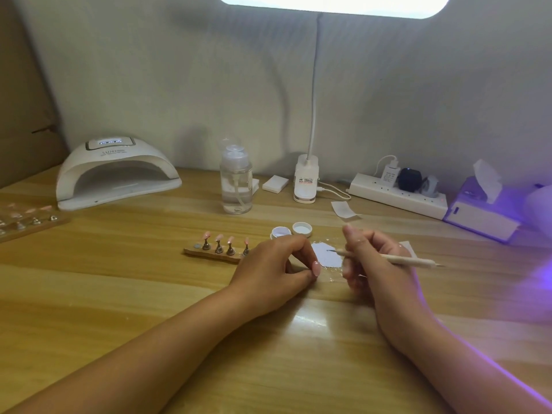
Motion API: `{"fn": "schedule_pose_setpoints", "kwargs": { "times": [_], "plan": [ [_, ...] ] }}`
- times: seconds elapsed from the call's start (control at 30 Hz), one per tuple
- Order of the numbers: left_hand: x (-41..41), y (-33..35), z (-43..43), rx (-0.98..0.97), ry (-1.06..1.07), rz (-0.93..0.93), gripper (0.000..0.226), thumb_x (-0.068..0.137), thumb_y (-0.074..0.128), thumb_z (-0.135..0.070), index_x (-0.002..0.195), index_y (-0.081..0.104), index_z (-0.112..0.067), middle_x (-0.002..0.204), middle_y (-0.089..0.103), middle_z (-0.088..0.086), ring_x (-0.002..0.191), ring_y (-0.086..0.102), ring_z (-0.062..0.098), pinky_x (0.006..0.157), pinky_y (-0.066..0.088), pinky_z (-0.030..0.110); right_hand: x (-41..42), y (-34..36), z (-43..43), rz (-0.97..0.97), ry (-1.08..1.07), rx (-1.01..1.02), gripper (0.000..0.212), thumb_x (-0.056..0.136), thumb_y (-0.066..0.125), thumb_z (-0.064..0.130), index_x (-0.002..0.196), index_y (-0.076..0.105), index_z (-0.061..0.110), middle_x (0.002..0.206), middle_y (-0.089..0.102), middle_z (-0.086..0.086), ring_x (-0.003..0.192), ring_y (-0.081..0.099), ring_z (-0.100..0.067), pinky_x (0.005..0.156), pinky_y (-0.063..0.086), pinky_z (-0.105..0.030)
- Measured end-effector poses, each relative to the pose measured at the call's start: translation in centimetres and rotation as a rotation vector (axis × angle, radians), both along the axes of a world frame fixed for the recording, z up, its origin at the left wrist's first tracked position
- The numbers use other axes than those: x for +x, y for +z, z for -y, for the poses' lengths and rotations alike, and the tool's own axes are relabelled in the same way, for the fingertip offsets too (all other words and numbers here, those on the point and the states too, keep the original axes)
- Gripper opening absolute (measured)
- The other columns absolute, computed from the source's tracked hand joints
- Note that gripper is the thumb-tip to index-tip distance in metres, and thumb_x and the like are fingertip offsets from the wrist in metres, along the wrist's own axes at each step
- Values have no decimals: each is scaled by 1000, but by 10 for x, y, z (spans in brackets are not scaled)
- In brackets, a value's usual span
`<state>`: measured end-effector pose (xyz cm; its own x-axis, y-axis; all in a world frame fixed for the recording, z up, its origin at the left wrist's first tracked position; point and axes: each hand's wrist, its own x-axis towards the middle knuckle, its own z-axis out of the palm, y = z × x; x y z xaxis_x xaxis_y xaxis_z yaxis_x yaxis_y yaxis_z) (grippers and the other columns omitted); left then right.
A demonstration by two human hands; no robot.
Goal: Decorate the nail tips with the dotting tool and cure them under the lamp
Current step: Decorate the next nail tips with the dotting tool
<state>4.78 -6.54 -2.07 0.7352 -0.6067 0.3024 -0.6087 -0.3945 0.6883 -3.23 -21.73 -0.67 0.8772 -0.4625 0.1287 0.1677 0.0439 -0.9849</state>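
Note:
My right hand (372, 261) grips a slim beige dotting tool (397, 259), its thin tip pointing left over a small white palette sheet (325, 254). My left hand (276, 264) pinches a pink nail tip (315, 268) between thumb and fingers just left of that sheet. A wooden holder strip (213, 254) with several pink nail tips on metal stands lies to the left of my left hand. An open small jar (280, 233) and its lid (302, 228) sit behind the sheet. The white curing lamp (116, 171) stands at the back left, opening toward me.
A clear pump bottle (236, 182), a white desk-lamp base (306, 180), a power strip (397, 194) and a tissue box (481, 209) line the back of the wooden table (119, 294). A second tray of nail tips (27, 219) lies at the far left. Violet light glows at the right edge.

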Motion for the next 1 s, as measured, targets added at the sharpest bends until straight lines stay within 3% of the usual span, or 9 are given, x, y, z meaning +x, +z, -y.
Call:
{"fn": "schedule_pose_setpoints", "kwargs": {
  "times": [0.13,0.23,0.33,0.47,0.57,0.7,1.0],
  "plan": [
    [-1,1,0,6,-3,23,27,84,72,-25,70,54,-40,66,57,-39,56,53,-7,56,30,24,0,-3,2,-27,-21,-47,26,89,71,24,79,48,17,55,63,-5,42,50,-12,39,38,-18],
    [-1,2,0,10,2,20,27,84,71,-25,70,54,-40,66,56,-40,57,54,-6,56,31,24,0,-4,-1,-59,2,-112,29,81,69,14,63,48,23,53,62,-9,42,49,-12,39,38,-19],
    [-1,1,1,13,6,20,28,84,71,-25,69,53,-41,68,57,-40,57,54,-5,57,32,25,-1,-4,-3,-93,-11,-163,20,66,63,21,53,48,24,51,62,-10,40,48,-11,39,37,-19],
    [-1,2,1,8,9,21,28,83,71,-24,69,54,-41,71,59,-38,58,55,-4,58,33,25,0,-6,-2,-119,-4,-186,29,75,64,13,53,49,26,56,66,-12,42,52,-13,42,41,-20],
    [-1,2,1,10,11,31,29,84,71,-24,69,53,-41,70,58,-38,57,55,-4,57,32,25,0,-6,-2,-111,-2,-172,21,69,65,23,53,52,27,57,68,-12,44,55,-13,44,42,-21],
    [-2,2,1,15,13,40,29,84,71,-27,68,52,-42,68,57,-39,58,55,-5,57,31,24,2,-10,1,-84,4,-165,34,83,68,16,55,54,28,60,70,-12,47,60,-13,46,47,-20],
    [-2,3,1,15,10,43,29,84,71,-25,69,53,-42,65,55,-41,56,54,-6,56,30,25,3,-10,1,-92,7,-172,30,83,67,17,59,50,23,61,70,-12,48,61,-14,47,47,-19]
  ]
}}
